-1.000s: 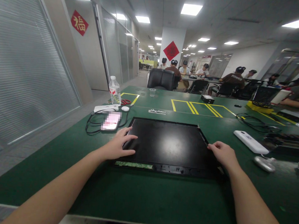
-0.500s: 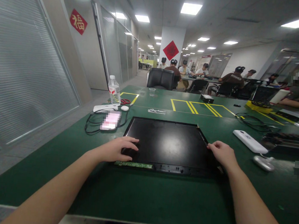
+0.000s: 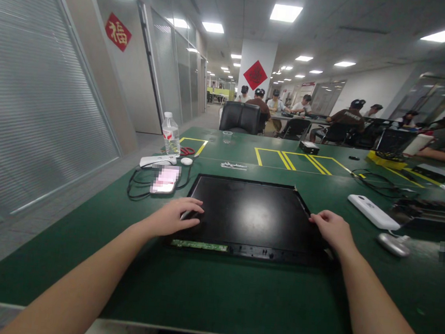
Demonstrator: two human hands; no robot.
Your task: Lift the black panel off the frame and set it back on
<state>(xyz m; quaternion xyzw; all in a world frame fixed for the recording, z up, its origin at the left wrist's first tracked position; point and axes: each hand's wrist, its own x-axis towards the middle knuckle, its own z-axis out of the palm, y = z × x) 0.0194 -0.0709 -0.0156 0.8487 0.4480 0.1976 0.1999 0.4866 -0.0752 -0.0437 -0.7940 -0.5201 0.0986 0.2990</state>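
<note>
A black display panel point(image 3: 252, 211) lies flat on the green table, its dark screen facing up. Along its near edge runs a green circuit strip point(image 3: 199, 246) beside a black bar. My left hand point(image 3: 175, 216) rests at the panel's left edge, fingers apart, with the fingertips over the frame and screen. At the right edge, my right hand point(image 3: 330, 227) pinches the panel's rim with thumb and fingers together.
Left of the panel are a phone point(image 3: 166, 179), black cables and a water bottle point(image 3: 170, 135). A white power bank point(image 3: 373, 212) and a silver device point(image 3: 394, 244) lie to the right. Several people sit at tables beyond.
My left hand has shifted slightly up along the left edge, and its fingers have drawn closer together. My right hand and the panel look unmoved.
</note>
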